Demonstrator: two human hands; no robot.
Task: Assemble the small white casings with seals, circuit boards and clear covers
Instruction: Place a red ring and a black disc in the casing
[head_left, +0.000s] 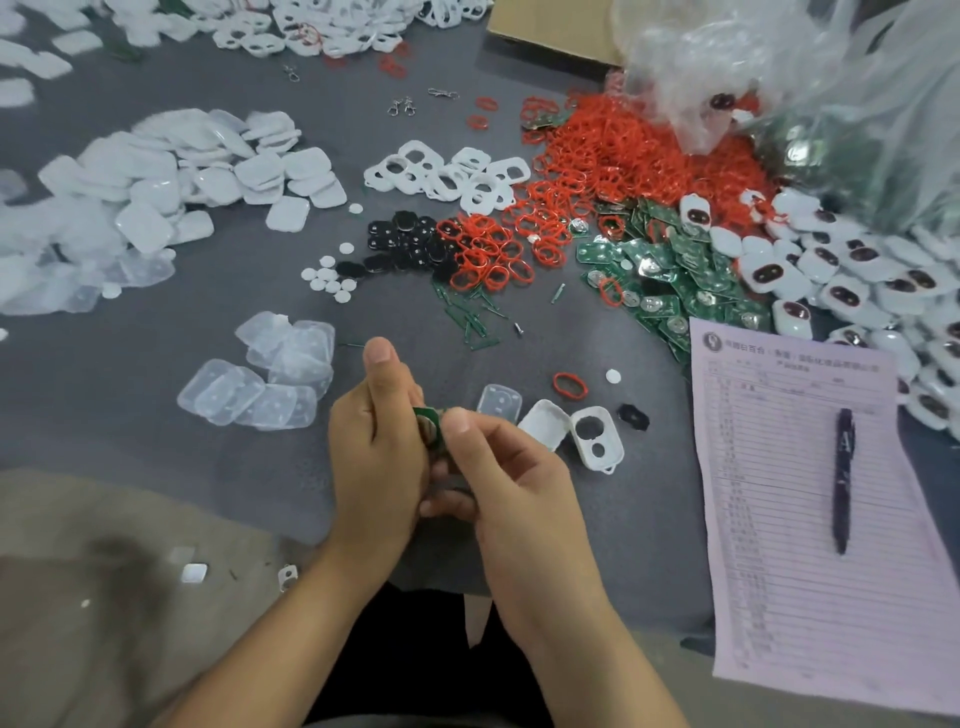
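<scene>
A small green circuit board (429, 422) is held on edge between both hands, near the table's front. My left hand (376, 457) grips it from the left with the thumb raised. My right hand (506, 478) pinches it from the right. Just to the right lie a white casing back (545, 423), a white casing front with two holes (597, 439), a clear cover (500, 402), a black insert (632, 417), a red seal (569, 385) and a white disc (613, 376).
Piles cover the grey table: white shells (156, 192), clear covers (270, 374), red seals (623, 150), green boards (670, 280), black inserts (410, 244) and finished units (841, 280). A form (779, 519) with a pen (842, 478) lies at right. A plastic bag (805, 78) stands behind.
</scene>
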